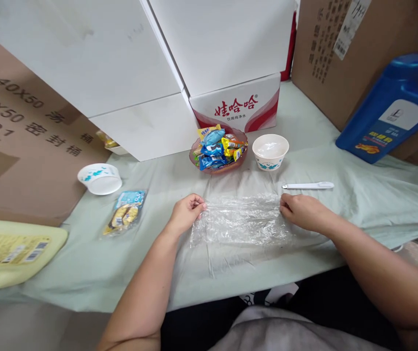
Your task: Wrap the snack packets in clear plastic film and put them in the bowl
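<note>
A crinkled sheet of clear plastic wrap [241, 222] lies flat on the pale green table cloth [84, 263] in front of me. My left hand [186, 213] pinches its left edge with curled fingers. My right hand [302, 210] pinches its right edge the same way. Just behind the sheet stand a pink glass bowl of wrapped candies [219, 150] and an empty white bowl with blue flowers [270, 151]. A white utility knife [308, 185] lies beyond my right hand.
A tilted white bowl [100, 178] and a packet of snacks [124, 212] lie at the left, a yellow jug [7, 251] at the far left. A blue jug [391, 109] leans at the right. White cartons [121, 63], a red-printed carton [236, 105] and brown boxes [340, 48] line the back.
</note>
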`<state>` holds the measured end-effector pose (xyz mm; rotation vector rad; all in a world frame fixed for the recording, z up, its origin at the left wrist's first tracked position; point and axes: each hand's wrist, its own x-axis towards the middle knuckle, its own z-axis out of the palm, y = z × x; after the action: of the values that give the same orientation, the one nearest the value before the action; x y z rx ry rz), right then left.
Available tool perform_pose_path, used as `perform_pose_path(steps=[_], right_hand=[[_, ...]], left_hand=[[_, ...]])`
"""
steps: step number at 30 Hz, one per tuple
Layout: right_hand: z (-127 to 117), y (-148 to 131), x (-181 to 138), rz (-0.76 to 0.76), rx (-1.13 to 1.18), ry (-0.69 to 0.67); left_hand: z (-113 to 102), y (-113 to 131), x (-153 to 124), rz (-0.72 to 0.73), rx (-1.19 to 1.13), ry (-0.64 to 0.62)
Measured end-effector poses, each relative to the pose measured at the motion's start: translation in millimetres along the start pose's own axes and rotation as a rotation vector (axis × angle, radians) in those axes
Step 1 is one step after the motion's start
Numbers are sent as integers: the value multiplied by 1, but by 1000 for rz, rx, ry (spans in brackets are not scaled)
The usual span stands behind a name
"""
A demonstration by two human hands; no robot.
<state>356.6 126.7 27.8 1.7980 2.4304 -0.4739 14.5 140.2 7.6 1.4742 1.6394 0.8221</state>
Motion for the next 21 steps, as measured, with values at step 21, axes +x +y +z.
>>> perform_pose_path(steps=[21], right_hand=[[22,-12,1,-415,20,437]], left_hand=[[31,23,-35,731,689,26]])
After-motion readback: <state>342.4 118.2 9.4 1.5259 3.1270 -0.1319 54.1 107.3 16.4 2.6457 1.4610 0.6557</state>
